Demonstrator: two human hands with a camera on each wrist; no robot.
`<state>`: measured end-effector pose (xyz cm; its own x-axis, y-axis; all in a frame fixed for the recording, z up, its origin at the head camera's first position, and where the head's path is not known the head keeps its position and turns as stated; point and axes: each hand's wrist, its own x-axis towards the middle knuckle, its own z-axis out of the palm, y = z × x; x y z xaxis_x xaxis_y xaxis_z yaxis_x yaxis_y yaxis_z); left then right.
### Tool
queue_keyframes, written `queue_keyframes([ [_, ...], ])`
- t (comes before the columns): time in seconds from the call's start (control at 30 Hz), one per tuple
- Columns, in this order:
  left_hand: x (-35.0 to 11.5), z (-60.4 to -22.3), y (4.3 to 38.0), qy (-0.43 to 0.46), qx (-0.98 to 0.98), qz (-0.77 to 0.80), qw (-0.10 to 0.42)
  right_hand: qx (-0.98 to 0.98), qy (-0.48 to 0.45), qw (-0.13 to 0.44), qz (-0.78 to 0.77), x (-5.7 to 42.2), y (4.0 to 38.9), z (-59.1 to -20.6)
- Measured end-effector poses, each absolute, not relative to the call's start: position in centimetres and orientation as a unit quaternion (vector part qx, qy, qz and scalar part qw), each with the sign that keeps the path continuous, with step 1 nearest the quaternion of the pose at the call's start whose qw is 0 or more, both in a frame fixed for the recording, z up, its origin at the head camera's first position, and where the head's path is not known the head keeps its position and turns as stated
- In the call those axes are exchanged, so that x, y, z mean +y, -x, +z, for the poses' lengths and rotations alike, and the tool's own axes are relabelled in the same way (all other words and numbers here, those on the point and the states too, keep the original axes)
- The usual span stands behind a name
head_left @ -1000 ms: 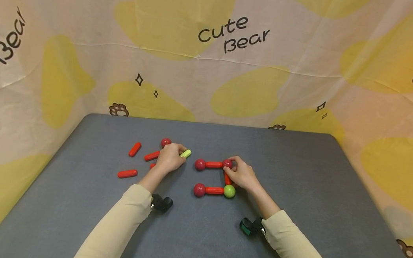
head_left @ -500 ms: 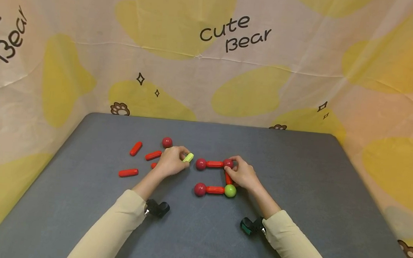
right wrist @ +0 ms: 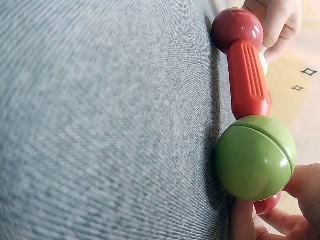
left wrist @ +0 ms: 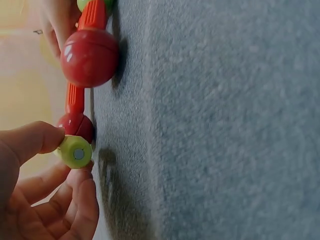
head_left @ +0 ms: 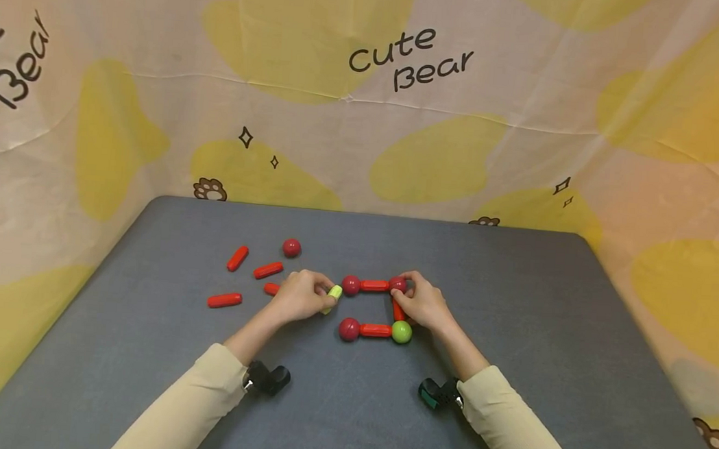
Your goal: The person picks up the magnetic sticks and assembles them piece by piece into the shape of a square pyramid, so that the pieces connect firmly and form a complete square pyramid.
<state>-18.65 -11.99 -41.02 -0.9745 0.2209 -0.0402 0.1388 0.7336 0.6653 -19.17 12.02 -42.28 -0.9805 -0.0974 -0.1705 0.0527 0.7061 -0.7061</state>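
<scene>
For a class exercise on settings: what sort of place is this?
Probably an indoor tabletop recording booth: a "Cute Bear" backdrop surrounds a grey table bearing red construction-toy rods.

A makeshift booth: creased printed cloth (head_left: 321, 136) surrounds a grey table (head_left: 515, 303).

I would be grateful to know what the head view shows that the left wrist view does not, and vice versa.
Only the head view shows the four loose red rods, the loose red ball and the lettering behind the table.

Only the left wrist view shows the end of the yellow-green rod face-on, with its small pale disc.

Both share the left hand pinching that rod, the right hand, the green ball and the two red balls at the open side of the joined shape.
</scene>
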Motion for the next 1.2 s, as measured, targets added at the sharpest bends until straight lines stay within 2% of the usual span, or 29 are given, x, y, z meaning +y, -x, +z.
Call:
queue_keyframes([
  [0.33,-10.7,-41.0,18.0,-0.118,0.93,0.341,0.068,0.919,0.012,0.097,-0.382,12.0,19.2,-42.3],
  [0.6,-9.9,-41.3,18.1,-0.074,0.917,0.381,0.093,0.918,0.012,0.099,-0.385,12.1,19.2,-42.4],
  [1.2,-9.3,-41.6,18.3,-0.037,0.919,0.381,0.091,0.917,0.01,0.098,-0.385,12.0,19.1,-42.3],
])
